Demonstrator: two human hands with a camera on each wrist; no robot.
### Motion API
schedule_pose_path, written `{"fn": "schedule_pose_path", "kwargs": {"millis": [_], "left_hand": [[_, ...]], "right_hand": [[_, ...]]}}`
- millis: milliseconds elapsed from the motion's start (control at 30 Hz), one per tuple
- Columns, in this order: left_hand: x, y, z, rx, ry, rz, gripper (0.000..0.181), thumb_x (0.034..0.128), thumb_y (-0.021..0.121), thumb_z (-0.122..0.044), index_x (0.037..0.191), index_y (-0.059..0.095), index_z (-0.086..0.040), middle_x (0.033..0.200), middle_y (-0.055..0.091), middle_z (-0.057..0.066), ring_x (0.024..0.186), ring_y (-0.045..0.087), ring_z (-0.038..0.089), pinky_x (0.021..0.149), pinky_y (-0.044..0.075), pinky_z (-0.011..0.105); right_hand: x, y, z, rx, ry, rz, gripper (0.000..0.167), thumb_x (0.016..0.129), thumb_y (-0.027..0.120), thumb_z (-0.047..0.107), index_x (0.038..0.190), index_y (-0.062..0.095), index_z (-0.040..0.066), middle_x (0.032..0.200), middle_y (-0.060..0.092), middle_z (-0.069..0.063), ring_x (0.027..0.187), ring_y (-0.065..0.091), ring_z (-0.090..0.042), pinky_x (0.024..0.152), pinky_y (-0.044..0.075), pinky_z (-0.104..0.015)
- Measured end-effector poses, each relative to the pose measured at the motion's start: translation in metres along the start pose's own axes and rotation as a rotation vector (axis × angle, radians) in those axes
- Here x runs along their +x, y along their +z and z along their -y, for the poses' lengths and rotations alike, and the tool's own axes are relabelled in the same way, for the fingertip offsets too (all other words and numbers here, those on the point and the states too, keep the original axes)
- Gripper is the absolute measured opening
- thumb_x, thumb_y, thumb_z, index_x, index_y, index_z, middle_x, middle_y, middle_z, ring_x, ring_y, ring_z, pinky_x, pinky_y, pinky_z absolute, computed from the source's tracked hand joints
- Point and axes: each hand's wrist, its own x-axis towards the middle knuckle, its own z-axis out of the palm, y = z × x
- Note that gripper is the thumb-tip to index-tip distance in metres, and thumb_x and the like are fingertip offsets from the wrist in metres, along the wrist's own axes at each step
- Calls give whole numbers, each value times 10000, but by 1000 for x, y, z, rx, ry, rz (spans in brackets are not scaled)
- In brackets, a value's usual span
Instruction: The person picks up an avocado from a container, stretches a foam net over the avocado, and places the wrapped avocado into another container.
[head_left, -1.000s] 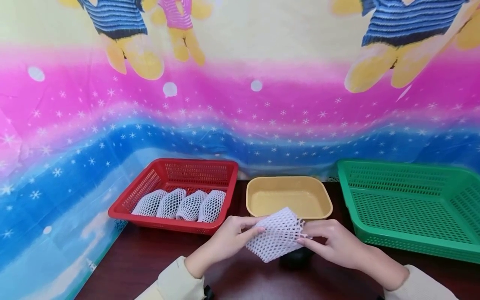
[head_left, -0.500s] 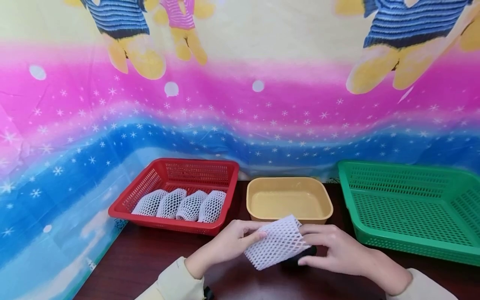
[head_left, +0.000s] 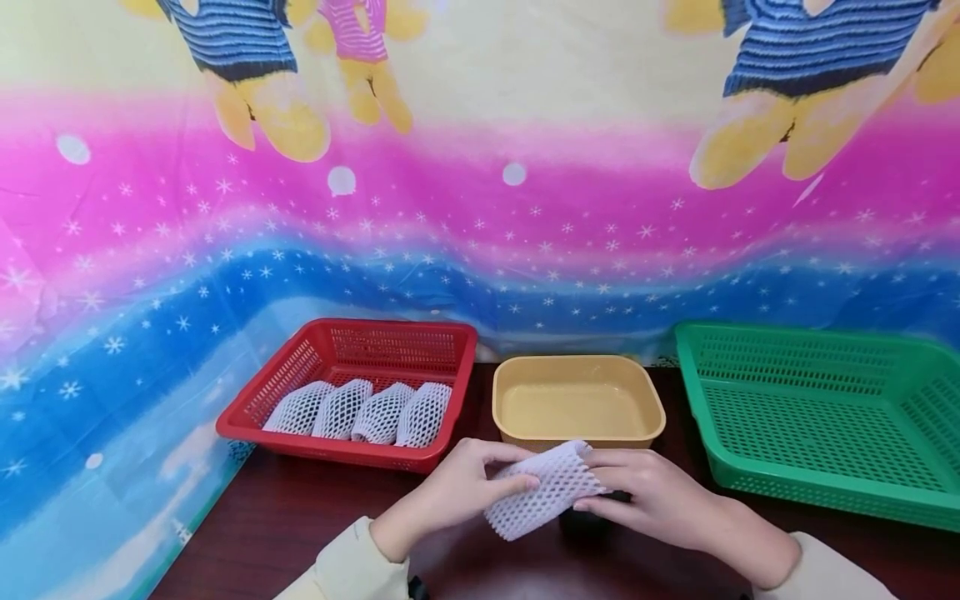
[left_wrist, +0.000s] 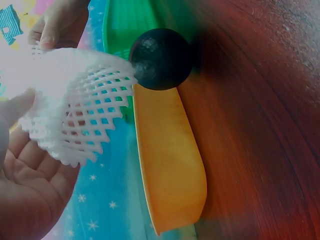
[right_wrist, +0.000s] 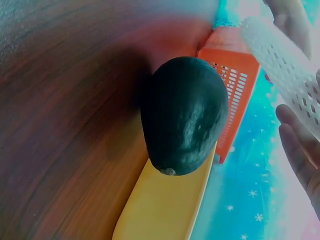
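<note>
Above the table in the head view, my left hand (head_left: 461, 483) holds a white foam net sleeve (head_left: 543, 487), thumb on its near face and fingers behind. At the sleeve's right end, my right hand (head_left: 660, 496) pinches the mesh edge between thumb and fingers. Below the sleeve rests a dark green avocado (head_left: 585, 527) on the table, mostly hidden by the sleeve and right hand. It shows whole in the right wrist view, where the avocado (right_wrist: 185, 115) is smooth and oval, with a stem scar. Neither hand touches it.
A red basket (head_left: 330, 450) at the left holds several net-wrapped pieces in a row. Behind the hands stands a yellow tub (head_left: 577, 400), and at the right a green basket (head_left: 840, 479). A printed cloth (head_left: 480, 208) hangs behind the table.
My right thumb spread away from the mesh half a second ago and is now back against it. The sleeve has sunk slightly. Red basket, tub and green basket are unmoved.
</note>
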Motion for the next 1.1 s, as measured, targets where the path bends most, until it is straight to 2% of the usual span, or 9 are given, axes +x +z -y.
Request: {"fn": "schedule_pose_path", "kwargs": {"millis": [133,267,333,467,600,767,867,1000,1100], "left_hand": [[-2,-3,0,41,7,-49,259,964,737,-204,1199,771,-101,1040,764,-5,853,696,42,753,579,245],[-5,-7,1,54,16,-80,242,975,721,-195,1188,772,-94,1059,764,5,885,695,52,790,574,250],[-6,-9,2,73,21,-106,220,978,717,-190,1164,779,-90,1056,765,9,892,685,57,803,570,256],[-9,-13,2,97,18,-153,190,989,701,-174,1130,783,-77,1052,763,21,910,672,76,818,563,271],[-11,-15,2,92,-5,-161,190,993,695,-175,1131,779,-75,1053,759,22,912,664,84,823,559,275],[-11,-13,1,78,-5,-119,186,978,717,-180,1119,786,-80,1033,763,14,896,670,77,816,566,289],[-10,-10,0,16,-25,-68,221,961,740,-185,1155,779,-84,1047,763,11,905,700,64,811,573,258],[-9,-7,0,-102,-56,24,368,939,770,-194,1297,718,-122,1147,742,-20,998,711,77,852,561,244],[-7,-5,1,-96,-52,81,532,906,808,-243,1409,637,-222,1213,706,-84,1062,675,70,893,546,253]], "right_hand": [[0,0,1,7,31,16,149,1016,656,312,1010,727,181,1006,694,72,884,669,-54,770,533,-165],[-2,-2,0,28,67,38,107,994,703,242,897,663,226,845,591,152,732,543,42,641,450,-100],[-4,-3,-1,22,61,38,129,986,715,211,874,655,235,813,577,159,706,518,54,622,435,-91],[-9,-4,-2,34,70,49,79,973,726,173,913,714,223,848,650,153,750,584,57,652,486,-114],[-14,-5,-3,45,72,51,96,958,737,134,910,723,217,829,644,156,731,572,71,632,483,-114],[-15,-4,-4,34,72,44,99,954,743,139,915,712,225,841,636,150,736,573,53,638,479,-114],[-11,-4,-3,39,70,42,79,967,735,170,930,690,223,865,619,137,742,561,35,646,466,-103],[-4,-4,1,49,64,32,44,993,704,240,976,696,200,956,652,114,810,607,3,705,504,-124],[2,-3,3,57,50,26,91,996,696,264,1016,716,177,1023,685,88,879,649,-27,771,533,-155]]}}
